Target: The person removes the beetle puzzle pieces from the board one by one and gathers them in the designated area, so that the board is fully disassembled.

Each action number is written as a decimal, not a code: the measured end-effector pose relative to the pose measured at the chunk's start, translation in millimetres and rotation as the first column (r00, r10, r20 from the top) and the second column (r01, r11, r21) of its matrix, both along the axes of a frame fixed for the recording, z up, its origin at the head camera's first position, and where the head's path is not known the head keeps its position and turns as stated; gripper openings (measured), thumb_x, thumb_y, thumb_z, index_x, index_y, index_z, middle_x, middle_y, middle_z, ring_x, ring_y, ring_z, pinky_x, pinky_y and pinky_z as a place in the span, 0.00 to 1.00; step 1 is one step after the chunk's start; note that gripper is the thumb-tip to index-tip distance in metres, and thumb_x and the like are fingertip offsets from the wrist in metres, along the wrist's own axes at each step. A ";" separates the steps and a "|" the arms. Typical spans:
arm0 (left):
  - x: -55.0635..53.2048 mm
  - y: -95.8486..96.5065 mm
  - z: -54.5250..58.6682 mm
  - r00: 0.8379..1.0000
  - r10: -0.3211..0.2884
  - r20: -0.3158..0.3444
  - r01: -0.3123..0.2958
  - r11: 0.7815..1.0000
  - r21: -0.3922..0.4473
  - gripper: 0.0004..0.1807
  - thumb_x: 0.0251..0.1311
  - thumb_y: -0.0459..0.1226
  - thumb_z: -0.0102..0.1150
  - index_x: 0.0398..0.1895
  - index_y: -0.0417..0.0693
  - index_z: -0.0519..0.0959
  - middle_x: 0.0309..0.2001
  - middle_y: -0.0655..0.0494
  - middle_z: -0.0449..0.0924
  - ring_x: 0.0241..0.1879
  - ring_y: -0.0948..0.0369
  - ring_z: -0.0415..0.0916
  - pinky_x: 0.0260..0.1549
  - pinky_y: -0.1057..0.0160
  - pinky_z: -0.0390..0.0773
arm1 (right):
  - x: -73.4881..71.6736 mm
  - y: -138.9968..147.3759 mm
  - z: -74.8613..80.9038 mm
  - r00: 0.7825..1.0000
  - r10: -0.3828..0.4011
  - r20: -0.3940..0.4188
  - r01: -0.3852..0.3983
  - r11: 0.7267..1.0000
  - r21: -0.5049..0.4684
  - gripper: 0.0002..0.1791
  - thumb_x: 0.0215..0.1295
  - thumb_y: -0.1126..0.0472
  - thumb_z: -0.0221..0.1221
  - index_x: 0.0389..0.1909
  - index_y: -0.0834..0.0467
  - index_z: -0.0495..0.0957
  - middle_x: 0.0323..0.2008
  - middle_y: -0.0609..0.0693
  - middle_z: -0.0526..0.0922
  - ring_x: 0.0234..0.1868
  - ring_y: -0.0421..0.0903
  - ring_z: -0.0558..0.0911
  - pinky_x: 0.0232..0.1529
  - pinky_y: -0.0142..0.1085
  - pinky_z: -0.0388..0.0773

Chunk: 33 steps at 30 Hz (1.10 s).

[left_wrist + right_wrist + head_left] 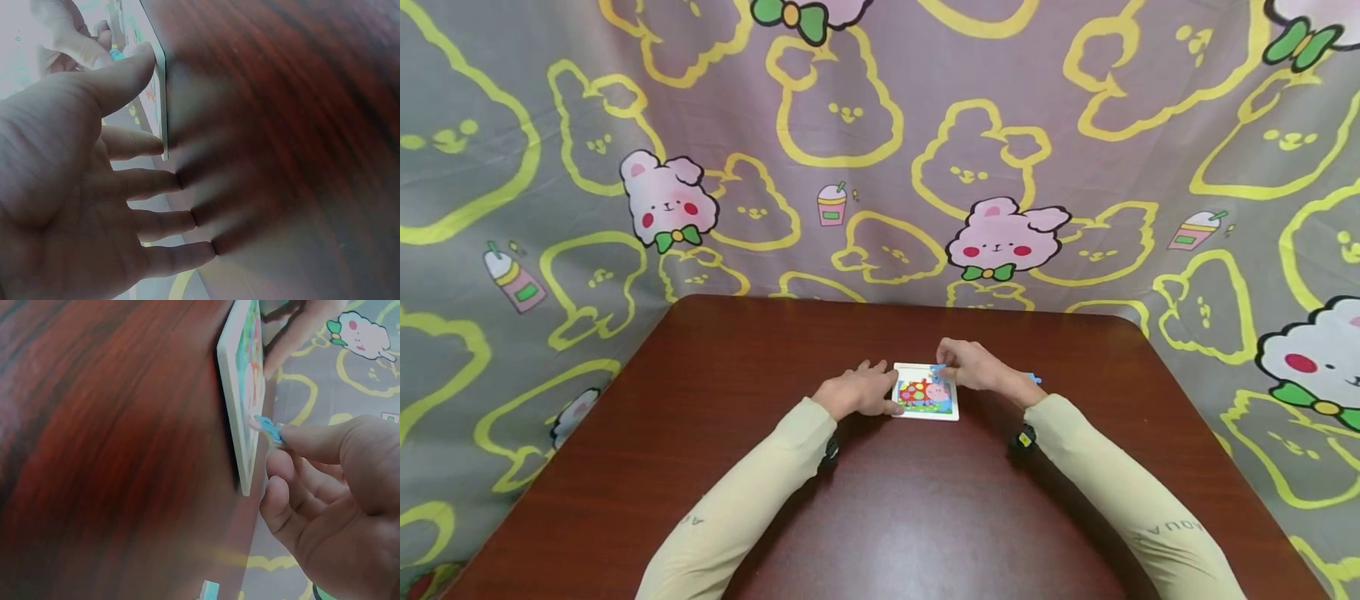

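Note:
A small jigsaw puzzle board [927, 417] with a white frame lies on the table, showing a pink cartoon pig in a red dotted outfit, with pale bare area at its upper left. My left hand [861, 390] steadies its left side; in the left wrist view the thumb [134, 72] rests over the edge and the other fingers reach the tabletop, fairly straight. Over the upper right corner, my right hand [973, 367] pinches a blue puzzle piece [269, 429] between thumb and fingers. In the right wrist view the piece is tilted at the board's surface; whether it is seated is unclear.
Beside the right wrist lies another blue puzzle piece [1034, 378], partly hidden by the arm. The dark reddish-brown table [910, 517] has rounded far corners. A cartoon-print curtain [880, 167] hangs behind it and at both sides.

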<state>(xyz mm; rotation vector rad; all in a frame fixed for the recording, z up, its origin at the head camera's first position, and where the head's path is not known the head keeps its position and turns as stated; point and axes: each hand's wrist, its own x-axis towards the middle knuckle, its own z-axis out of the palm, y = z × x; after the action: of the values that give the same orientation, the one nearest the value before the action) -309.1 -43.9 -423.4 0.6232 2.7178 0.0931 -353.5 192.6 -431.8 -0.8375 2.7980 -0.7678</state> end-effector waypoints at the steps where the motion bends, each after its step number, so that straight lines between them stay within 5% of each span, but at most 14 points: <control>1: -0.1 -0.6 0.4 1.000 0.002 0.000 -0.002 1.000 0.002 0.42 0.64 0.59 0.55 0.76 0.52 0.58 0.77 0.44 0.52 0.76 0.42 0.49 0.70 0.41 0.60 | 0.0 -0.2 1.5 1.000 -0.001 0.008 0.001 1.000 -0.016 0.06 0.66 0.64 0.61 0.40 0.59 0.74 0.33 0.53 0.81 0.27 0.43 0.78 0.27 0.34 0.76; 16: 1.7 -4.0 0.3 1.000 0.007 0.017 -0.008 0.999 0.033 0.43 0.64 0.59 0.56 0.77 0.52 0.56 0.78 0.45 0.51 0.77 0.42 0.46 0.71 0.41 0.58 | 2.4 33.2 16.8 0.987 -0.062 0.149 0.068 0.997 -0.033 0.05 0.70 0.62 0.58 0.41 0.57 0.72 0.33 0.56 0.83 0.19 0.47 0.78 0.17 0.35 0.74; 33: 0.3 -3.5 0.3 1.000 -0.004 0.011 0.004 1.000 0.029 0.42 0.65 0.58 0.55 0.76 0.52 0.57 0.78 0.44 0.51 0.77 0.42 0.47 0.70 0.41 0.58 | 0.7 91.6 15.6 0.983 -0.087 0.160 0.094 0.995 -0.039 0.03 0.70 0.65 0.56 0.40 0.59 0.71 0.27 0.59 0.81 0.21 0.51 0.79 0.18 0.37 0.75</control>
<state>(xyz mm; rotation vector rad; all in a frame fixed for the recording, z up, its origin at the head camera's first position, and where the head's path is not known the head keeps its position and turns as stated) -308.7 -47.4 -423.1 0.6343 2.7087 0.1355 -352.8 284.2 -416.2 -0.6293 2.7021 -0.8751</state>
